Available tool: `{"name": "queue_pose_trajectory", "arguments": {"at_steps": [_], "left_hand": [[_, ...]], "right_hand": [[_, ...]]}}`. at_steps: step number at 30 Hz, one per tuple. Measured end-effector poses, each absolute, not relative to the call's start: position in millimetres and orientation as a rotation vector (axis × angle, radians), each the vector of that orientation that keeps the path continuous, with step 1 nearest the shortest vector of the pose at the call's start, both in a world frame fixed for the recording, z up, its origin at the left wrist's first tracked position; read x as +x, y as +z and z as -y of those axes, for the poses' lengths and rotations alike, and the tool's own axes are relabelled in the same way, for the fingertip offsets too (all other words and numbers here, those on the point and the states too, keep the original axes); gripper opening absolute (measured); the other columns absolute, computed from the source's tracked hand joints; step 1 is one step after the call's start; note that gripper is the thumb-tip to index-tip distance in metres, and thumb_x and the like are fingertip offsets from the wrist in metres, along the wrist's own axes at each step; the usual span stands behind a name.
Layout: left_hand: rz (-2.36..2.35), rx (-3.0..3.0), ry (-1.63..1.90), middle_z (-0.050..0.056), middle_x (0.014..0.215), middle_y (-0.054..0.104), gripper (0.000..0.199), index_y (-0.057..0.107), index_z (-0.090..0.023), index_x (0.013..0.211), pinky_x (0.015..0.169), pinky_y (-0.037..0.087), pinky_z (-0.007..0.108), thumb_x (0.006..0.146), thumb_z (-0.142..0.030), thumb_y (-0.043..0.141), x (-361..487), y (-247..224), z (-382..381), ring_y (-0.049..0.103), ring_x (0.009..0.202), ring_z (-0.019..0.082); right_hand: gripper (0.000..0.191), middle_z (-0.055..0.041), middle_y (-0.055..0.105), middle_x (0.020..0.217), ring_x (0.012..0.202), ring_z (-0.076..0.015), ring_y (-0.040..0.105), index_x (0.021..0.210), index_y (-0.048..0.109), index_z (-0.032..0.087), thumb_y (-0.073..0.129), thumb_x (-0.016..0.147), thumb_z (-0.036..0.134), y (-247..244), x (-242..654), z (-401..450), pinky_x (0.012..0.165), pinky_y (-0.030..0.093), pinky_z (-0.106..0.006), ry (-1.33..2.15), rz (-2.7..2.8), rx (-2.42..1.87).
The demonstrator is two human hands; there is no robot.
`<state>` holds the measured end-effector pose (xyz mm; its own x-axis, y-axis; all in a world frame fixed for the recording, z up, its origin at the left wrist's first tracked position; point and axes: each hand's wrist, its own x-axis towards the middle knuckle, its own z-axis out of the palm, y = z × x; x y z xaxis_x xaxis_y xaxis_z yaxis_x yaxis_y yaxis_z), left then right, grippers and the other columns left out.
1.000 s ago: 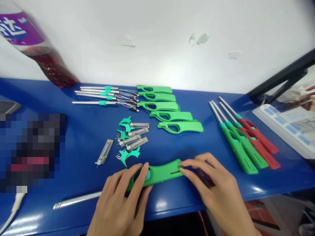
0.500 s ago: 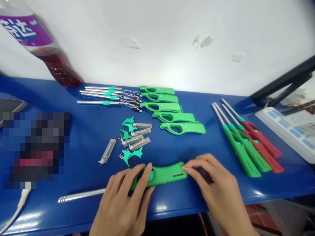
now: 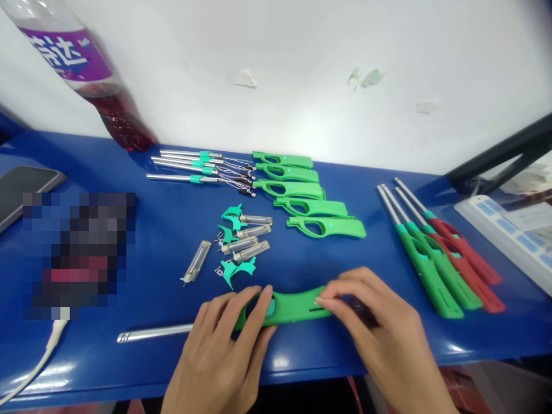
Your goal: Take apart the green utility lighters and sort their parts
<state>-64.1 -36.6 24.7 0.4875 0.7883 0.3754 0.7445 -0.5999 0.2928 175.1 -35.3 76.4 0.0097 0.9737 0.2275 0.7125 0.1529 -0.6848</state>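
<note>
The left hand (image 3: 226, 351) grasps a long lighter with a green plastic handle and silver metal tube (image 3: 297, 307), its fingers wrapped over the trigger opening; the tube sticks out to the left of them. The right hand (image 3: 382, 328) has its thumb and forefinger tips together at the handle's slotted end; whether they pinch it or only press on it cannot be told. Just beyond the left fingertips lie curved teal plastic pieces (image 3: 247, 266) and clear plastic fuel tanks (image 3: 252, 252). Farther out, past both hands' fingers, is a row of open-loop green plastic handle shells (image 3: 332, 226), with wired silver metal rods (image 3: 172, 177) to their left. Right of the right fingers lie green-handled lighters (image 3: 435, 290) and red-handled lighters (image 3: 476, 282).
</note>
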Motion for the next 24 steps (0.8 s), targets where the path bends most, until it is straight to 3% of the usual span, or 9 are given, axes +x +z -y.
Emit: {"name": "queue_pose_trajectory", "arguments": {"at_steps": [7, 12, 18, 24], "left_hand": [[-1.367, 2.633, 0.738, 0.013, 0.133, 0.067, 0.047, 0.053, -0.014, 0.152, 0.092, 0.055, 0.047, 0.105, -0.016, 0.059, -60, 24, 35, 0.058, 0.111, 0.028], [-1.367, 2.639, 0.739, 0.013, 0.131, 0.068, 0.042, 0.056, -0.014, 0.147, 0.089, 0.056, 0.049, 0.106, -0.02, 0.058, -60, 25, 35, 0.06, 0.109, 0.029], [-1.356, 2.592, 0.811, 0.014, 0.126, 0.072, 0.038, 0.06, -0.012, 0.142, 0.083, 0.058, 0.051, 0.104, -0.018, 0.057, -56, 28, 35, 0.063, 0.102, 0.031], [-1.379, 2.585, 0.858, 0.014, 0.122, 0.074, 0.031, 0.065, -0.013, 0.133, 0.081, 0.06, 0.052, 0.105, -0.019, 0.054, -55, 29, 35, 0.066, 0.1, 0.032]], "right_hand": [[0.013, 0.0031, 0.07, 0.103, 0.082, -0.0122, 0.072, 0.098, 0.071, 0.028, 0.065, 0.104, 0.018, 92, 139, -11, 0.07, 0.052, -0.025, 0.587, 2.066, -1.5], [0.007, 0.0012, 0.07, 0.107, 0.086, -0.0132, 0.07, 0.098, 0.072, 0.023, 0.071, 0.102, 0.018, 96, 111, -49, 0.076, 0.051, -0.027, 0.582, 2.28, -1.385], [0.012, -0.0001, 0.068, 0.104, 0.074, -0.0118, 0.065, 0.101, 0.074, 0.023, 0.068, 0.105, 0.032, 86, 79, -73, 0.061, 0.039, -0.027, 0.48, 2.428, -1.369], [0.015, -0.0025, 0.069, 0.104, 0.071, -0.0124, 0.062, 0.1, 0.078, 0.022, 0.064, 0.106, 0.024, 76, 69, -75, 0.056, 0.032, -0.028, 0.421, 2.482, -1.367]]}}
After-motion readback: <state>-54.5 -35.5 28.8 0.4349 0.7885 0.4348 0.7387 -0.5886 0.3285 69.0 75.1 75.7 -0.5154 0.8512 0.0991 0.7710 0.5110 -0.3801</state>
